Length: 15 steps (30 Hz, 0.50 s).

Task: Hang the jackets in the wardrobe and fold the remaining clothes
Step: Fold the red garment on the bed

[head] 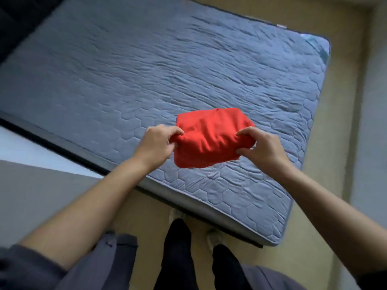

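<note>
While it is being gripped at both ends, the red garment (209, 137) is being held as a compact folded bundle over the near part of the grey-blue quilted mattress (146, 70). Whether its underside is touching the cover cannot be told.

The bundle's left end is being pinched by the left grip (156, 143), with fingers and thumb curled into the cloth and clamped on it. The right end is being pinched likewise by the right grip (261, 148), thumb below and fingertips (240, 133) on top, also clamped on the cloth.

Both forearms are being extended bare from grey sleeves (31, 266) at the bottom of the view. The mattress quilting is being shown wrinkled across its middle. Beige floor (339, 143) is being seen beyond the mattress's right edge and under the person. Black trouser legs (178, 248) and pale shoes (176, 214) are being seen beside the mattress's near edge, with the detail there blurred.
</note>
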Motion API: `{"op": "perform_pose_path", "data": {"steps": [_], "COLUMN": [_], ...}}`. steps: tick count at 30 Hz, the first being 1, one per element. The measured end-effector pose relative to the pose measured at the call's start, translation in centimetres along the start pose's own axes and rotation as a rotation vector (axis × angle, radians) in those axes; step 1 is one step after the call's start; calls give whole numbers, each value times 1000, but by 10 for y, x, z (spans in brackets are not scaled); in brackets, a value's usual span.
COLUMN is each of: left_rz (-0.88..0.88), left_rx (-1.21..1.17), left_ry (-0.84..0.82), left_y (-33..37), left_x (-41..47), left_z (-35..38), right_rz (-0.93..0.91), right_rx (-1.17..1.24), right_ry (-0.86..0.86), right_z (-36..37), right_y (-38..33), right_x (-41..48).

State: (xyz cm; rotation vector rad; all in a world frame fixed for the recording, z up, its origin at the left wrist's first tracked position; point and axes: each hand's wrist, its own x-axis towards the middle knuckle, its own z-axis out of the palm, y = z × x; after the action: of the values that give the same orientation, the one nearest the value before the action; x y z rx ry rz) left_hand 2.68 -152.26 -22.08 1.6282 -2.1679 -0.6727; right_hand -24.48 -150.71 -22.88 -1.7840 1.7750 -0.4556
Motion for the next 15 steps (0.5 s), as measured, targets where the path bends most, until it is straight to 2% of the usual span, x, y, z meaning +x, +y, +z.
{"op": "perform_pose_path", "data": {"steps": [3,5,6,8,9,10,12,15], "left_rz": [6,-51,-106,-189,-241,-292,-419,-674], "left_rx": [10,-164,-332,-741,-926,-1110,-1372,-1434], "left_ry": [207,263,282,372,370,289,138,144], "left_y": [29,48,60,87,99,108,121,135], "left_x": [-48,-84,-100,-135,-152,-170,-212,-277], "left_z": [-43,-78,-97,-127,-135,-138,-125,-96], "right_rz": [-192,-312,-333,-279,-206,-120,10,158], "right_rx": [-43,68,206,601,771,880,922,866], "right_ry": [46,36,1,-126,-183,-250,-374,-547], "right_z": [-34,-65,-80,-101,-104,-101,-86,-57], "right_y": [-32,-54,-68,-99,-114,-127,-147,-168], "right_x": [-30,-48,-56,-75,-82,-89,-107,-131]}}
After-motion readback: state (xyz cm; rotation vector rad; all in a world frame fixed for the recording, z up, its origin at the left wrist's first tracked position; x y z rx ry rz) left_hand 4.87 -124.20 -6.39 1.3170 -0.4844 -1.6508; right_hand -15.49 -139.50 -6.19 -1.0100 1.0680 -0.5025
